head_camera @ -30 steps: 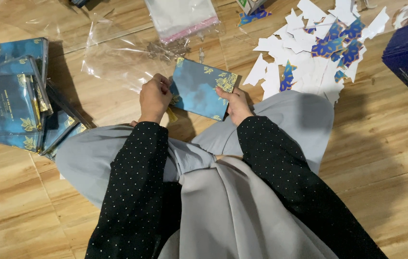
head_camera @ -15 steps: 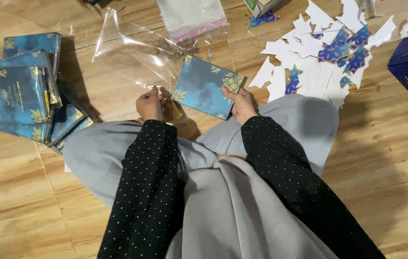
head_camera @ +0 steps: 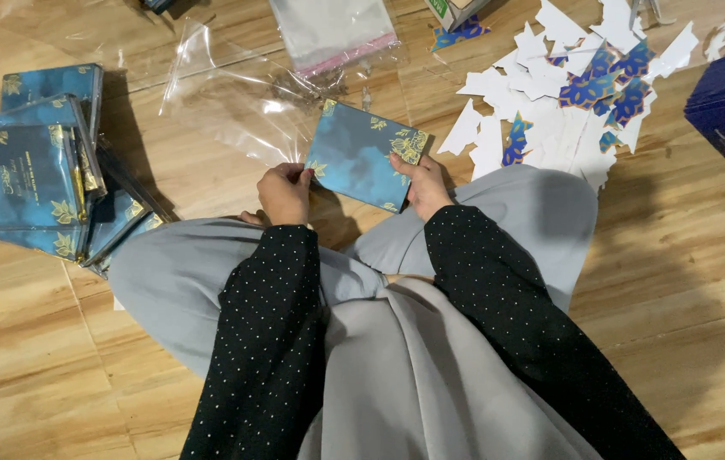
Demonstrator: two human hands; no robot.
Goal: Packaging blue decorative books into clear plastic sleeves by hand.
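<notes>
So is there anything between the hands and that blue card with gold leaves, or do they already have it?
Nothing visible stands between them. The left hand grips the blue card at its lower left corner and the right hand at its lower right edge; the clear plastic sleeve lies beyond it on the floor.

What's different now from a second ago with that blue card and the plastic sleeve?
The clear sleeve has swung up and left, off the card's left end. The left hand shifted from the card's top-left edge to its lower-left corner. The right hand still grips the blue card; the card stack hasn't moved.
</notes>
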